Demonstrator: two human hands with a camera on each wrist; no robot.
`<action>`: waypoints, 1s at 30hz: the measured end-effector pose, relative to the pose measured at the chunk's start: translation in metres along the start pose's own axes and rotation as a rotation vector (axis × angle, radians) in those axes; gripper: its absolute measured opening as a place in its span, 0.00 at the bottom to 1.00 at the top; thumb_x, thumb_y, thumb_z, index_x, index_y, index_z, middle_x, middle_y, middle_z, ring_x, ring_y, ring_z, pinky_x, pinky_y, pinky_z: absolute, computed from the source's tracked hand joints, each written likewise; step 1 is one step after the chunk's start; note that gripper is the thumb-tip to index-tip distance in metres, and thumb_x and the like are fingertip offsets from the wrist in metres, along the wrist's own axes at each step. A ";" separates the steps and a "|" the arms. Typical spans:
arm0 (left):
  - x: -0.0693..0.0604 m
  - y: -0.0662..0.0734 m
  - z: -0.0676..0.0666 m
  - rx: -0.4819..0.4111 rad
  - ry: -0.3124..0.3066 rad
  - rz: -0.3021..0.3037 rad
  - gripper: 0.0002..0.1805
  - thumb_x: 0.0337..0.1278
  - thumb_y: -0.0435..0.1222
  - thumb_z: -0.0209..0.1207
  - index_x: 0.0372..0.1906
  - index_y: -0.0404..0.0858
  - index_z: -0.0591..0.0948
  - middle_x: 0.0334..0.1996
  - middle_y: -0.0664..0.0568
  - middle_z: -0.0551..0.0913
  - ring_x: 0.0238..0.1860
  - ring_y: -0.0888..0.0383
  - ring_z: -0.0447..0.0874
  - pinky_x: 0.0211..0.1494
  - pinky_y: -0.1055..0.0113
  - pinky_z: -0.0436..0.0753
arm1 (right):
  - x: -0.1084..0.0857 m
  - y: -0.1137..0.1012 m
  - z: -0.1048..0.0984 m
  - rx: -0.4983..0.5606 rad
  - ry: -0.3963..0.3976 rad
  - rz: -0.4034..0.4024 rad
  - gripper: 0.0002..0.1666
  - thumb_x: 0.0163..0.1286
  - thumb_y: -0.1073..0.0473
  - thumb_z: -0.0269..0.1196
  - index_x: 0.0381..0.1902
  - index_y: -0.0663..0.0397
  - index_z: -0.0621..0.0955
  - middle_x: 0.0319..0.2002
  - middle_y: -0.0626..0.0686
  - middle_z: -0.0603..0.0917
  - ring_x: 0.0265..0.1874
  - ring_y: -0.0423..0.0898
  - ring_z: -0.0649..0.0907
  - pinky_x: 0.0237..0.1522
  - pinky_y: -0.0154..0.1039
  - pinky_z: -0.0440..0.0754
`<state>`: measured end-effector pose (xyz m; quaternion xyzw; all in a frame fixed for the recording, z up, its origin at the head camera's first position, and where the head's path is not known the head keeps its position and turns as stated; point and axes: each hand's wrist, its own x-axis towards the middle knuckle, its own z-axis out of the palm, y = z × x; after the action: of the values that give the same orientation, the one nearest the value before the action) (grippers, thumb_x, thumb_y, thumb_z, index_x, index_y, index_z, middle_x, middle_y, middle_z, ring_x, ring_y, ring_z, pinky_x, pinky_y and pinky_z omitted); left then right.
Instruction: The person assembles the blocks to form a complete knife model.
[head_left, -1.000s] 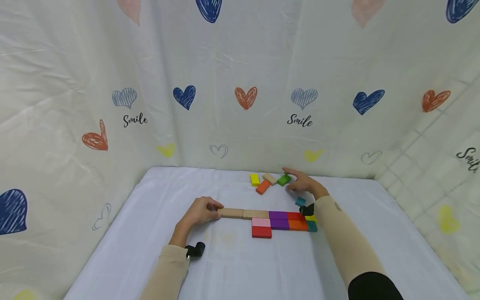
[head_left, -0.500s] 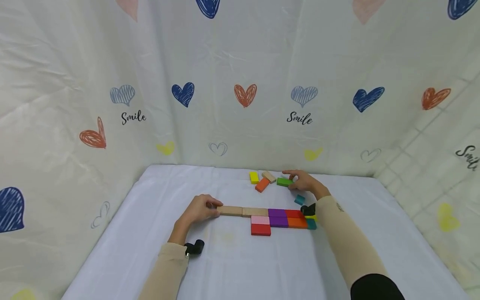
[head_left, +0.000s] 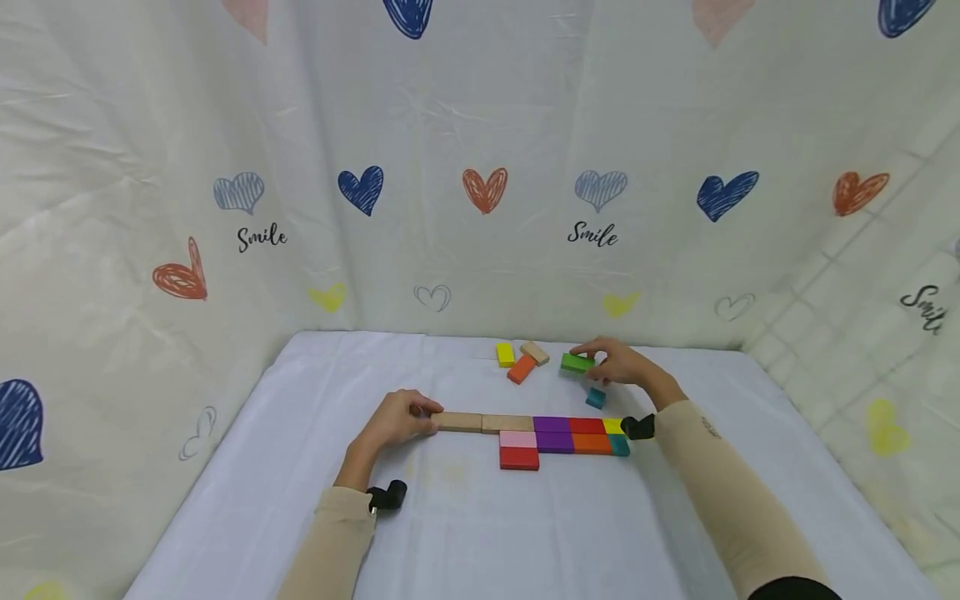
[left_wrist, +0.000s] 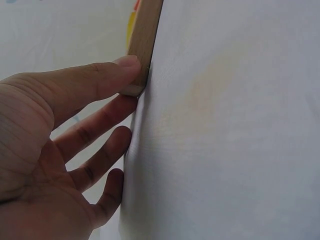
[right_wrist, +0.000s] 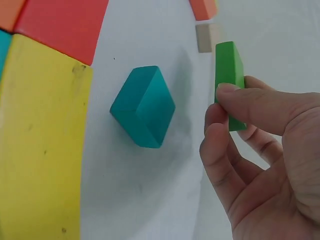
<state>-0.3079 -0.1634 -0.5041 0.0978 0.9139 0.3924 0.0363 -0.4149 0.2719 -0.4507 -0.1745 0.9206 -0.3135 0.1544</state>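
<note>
Presently, right hand (head_left: 622, 364): we pinch a green block (right_wrist: 227, 65) between thumb and fingers near the far edge of the table (head_left: 450, 533), right of that edge's middle; whether the block fully clears the white cloth we cannot tell.
Left hand (head_left: 400, 417): we hold the outer end of the left wooden block (head_left: 459, 422) with thumb and forefinger, on the side toward the table's left edge; our other fingers curve loosely.
Loose teal block (right_wrist: 142, 107): it lies askew just below our right hand, apart from the yellow row block (head_left: 613, 426).
Far edge: left of the green block sit a loose yellow block (head_left: 506, 355), a small plain block (head_left: 536, 352) and a slanted loose orange block (head_left: 521, 369), close together.
Far row: from our left hand toward the table's right edge run the left wooden block, the right wooden block (head_left: 507, 423), a far purple block (head_left: 551, 423), a red row block (head_left: 587, 426) and the yellow row block.
Near row: against it lie a pink block (head_left: 518, 438), a near purple block (head_left: 554, 442), an orange row block (head_left: 592, 444) and a teal row block (head_left: 619, 445); a front red block (head_left: 519, 458) adjoins the pink.
Backdrop: beyond the far edge we see a pale curtain (head_left: 420, 108) printed with hearts.
</note>
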 end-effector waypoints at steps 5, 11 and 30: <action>0.001 0.000 -0.001 0.007 0.003 0.007 0.16 0.50 0.33 0.75 0.45 0.51 0.91 0.39 0.58 0.86 0.40 0.58 0.76 0.44 0.62 0.75 | -0.013 -0.005 -0.001 0.019 0.008 -0.040 0.29 0.72 0.66 0.64 0.69 0.51 0.77 0.57 0.62 0.73 0.50 0.58 0.78 0.41 0.42 0.86; 0.002 -0.001 -0.002 0.018 0.007 0.014 0.16 0.50 0.33 0.75 0.45 0.51 0.91 0.39 0.58 0.87 0.40 0.58 0.76 0.45 0.62 0.76 | -0.030 -0.011 0.005 0.033 0.008 -0.080 0.28 0.72 0.64 0.64 0.69 0.49 0.78 0.58 0.61 0.72 0.49 0.56 0.81 0.38 0.41 0.86; 0.000 0.000 0.001 0.021 0.015 0.010 0.16 0.49 0.33 0.76 0.44 0.53 0.92 0.37 0.59 0.86 0.39 0.59 0.75 0.42 0.63 0.74 | -0.086 -0.028 0.055 0.020 -0.064 -0.236 0.25 0.70 0.62 0.66 0.64 0.42 0.82 0.50 0.51 0.77 0.42 0.49 0.80 0.43 0.36 0.81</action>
<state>-0.3081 -0.1629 -0.5048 0.0997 0.9178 0.3835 0.0266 -0.3105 0.2584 -0.4599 -0.2899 0.8852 -0.3327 0.1476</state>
